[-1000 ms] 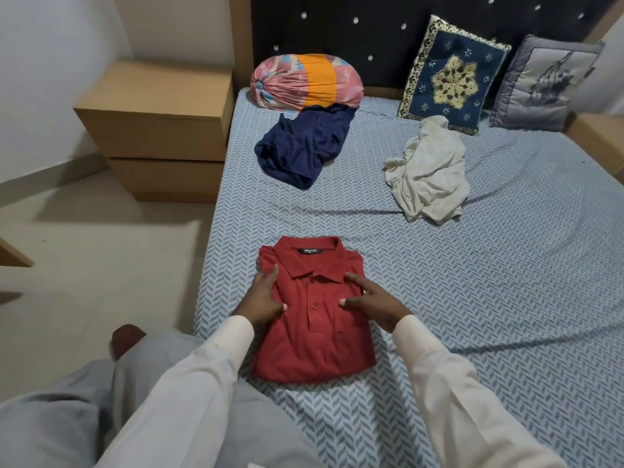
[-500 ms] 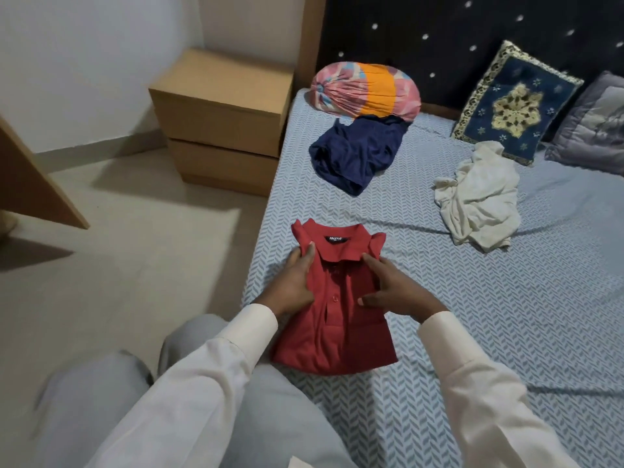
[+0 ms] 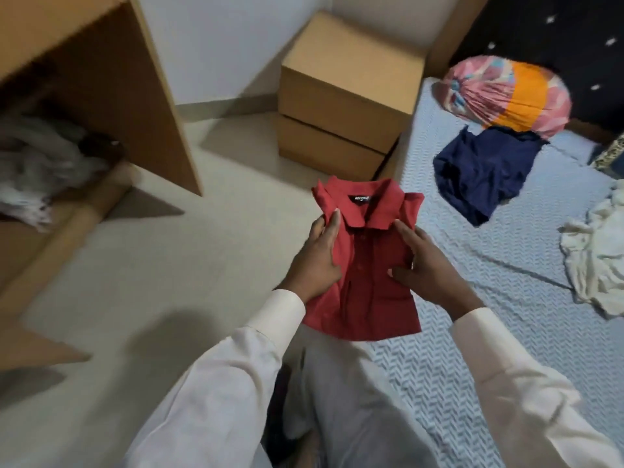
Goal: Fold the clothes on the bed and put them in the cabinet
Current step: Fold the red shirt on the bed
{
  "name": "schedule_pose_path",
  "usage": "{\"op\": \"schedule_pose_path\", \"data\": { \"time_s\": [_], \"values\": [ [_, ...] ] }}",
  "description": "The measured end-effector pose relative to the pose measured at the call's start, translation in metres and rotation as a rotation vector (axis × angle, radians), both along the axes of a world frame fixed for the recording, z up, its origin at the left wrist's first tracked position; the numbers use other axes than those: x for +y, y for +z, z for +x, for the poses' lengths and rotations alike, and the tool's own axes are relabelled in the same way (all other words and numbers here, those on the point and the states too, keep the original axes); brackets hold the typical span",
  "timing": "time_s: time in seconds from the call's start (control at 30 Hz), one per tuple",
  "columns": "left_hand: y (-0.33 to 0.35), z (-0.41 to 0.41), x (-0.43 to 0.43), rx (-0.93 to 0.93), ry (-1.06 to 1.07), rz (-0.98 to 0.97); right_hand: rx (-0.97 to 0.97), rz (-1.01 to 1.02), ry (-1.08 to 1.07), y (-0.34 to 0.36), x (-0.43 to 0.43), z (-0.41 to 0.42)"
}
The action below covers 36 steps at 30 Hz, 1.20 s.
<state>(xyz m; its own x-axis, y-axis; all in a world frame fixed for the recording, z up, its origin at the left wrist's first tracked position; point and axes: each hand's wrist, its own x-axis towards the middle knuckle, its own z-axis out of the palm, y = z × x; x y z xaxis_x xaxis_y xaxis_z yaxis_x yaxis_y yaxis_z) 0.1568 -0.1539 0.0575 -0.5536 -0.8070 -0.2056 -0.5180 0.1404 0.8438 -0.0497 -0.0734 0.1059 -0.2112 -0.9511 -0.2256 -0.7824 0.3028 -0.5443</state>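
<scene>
A folded red polo shirt [image 3: 368,265] is lifted off the bed and held in the air over the bed's left edge. My left hand [image 3: 317,261] grips its left side, thumb on top. My right hand [image 3: 425,268] grips its right side, thumb on the front. The open wooden cabinet [image 3: 111,96] stands at the left with crumpled grey clothes [image 3: 40,163] on its low shelf. A navy garment [image 3: 479,170] and a cream garment [image 3: 597,255] lie unfolded on the bed [image 3: 506,332].
A two-drawer wooden bedside unit [image 3: 344,106] stands between cabinet and bed. A pink and orange bundle [image 3: 506,92] lies at the dark headboard. Pale floor [image 3: 169,282] lies between me and the cabinet. My grey-trousered legs fill the bottom of the view.
Both hands have lifted the red shirt off the bed and carried it left. My view has swung left, bringing the open cabinet into sight.
</scene>
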Motion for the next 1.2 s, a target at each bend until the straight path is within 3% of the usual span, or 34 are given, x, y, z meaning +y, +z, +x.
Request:
{"op": "schedule_pose_path", "data": {
  "time_s": [0.27, 0.47, 0.73, 0.93, 1.2],
  "values": [
    [0.210, 0.113, -0.015, -0.060, 0.156, -0.033, -0.113, -0.010, 0.169, 0.178, -0.047, 0.103],
    [0.326, 0.166, -0.012, -0.142, 0.273, -0.131, -0.170, -0.055, 0.321, 0.280, -0.075, 0.148],
    [0.382, 0.267, -0.037, -0.161, 0.530, -0.180, -0.208, -0.146, 0.572, 0.332, -0.173, 0.238],
    [0.413, 0.367, -0.090, -0.154, 0.756, -0.388, -0.259, -0.269, 0.814, 0.362, -0.272, 0.349],
    [0.443, 0.467, -0.150, -0.358, 1.033, -0.578, -0.320, -0.437, 1.025, 0.394, -0.378, 0.486]
  ]
}}
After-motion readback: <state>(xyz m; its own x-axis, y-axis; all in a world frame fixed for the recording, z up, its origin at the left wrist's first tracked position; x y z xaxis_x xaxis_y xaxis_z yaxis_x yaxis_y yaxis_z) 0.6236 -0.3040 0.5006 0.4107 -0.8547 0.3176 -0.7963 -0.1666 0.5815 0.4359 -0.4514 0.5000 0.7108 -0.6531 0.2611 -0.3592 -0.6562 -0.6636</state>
